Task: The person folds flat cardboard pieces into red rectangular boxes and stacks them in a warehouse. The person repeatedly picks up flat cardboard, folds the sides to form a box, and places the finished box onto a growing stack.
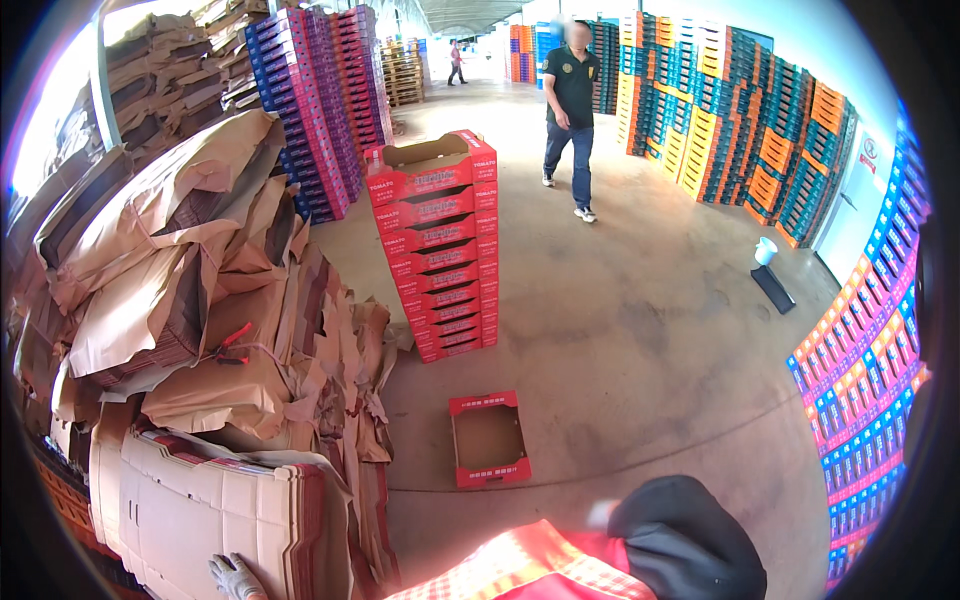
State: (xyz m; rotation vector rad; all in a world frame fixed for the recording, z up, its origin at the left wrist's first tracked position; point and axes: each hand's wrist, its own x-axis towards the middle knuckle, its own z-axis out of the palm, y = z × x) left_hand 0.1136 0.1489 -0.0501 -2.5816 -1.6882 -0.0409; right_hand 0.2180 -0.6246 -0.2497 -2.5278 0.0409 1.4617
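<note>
My left hand (237,577), in a grey glove, lies against the near face of a stack of flat, folded cardboard boxes (200,510) at the lower left. Its fingers are stretched out and slightly apart on the brown board. Of my right hand I see nothing I can make out. A red-and-white checked garment (530,570) and dark cloth (685,540) fill the lower edge, with a small blurred pale patch between them. On the floor ahead lies one open red cardboard tray (490,475), its inside bare.
A tall stack of red trays (435,260) stands beyond the single one. Paper-wrapped cardboard bundles (170,230) pile up at left, with red-handled pliers or a cutter (236,345) on them. Coloured crates line the right. A person (572,110) walks nearby; a bucket (765,250) stands right.
</note>
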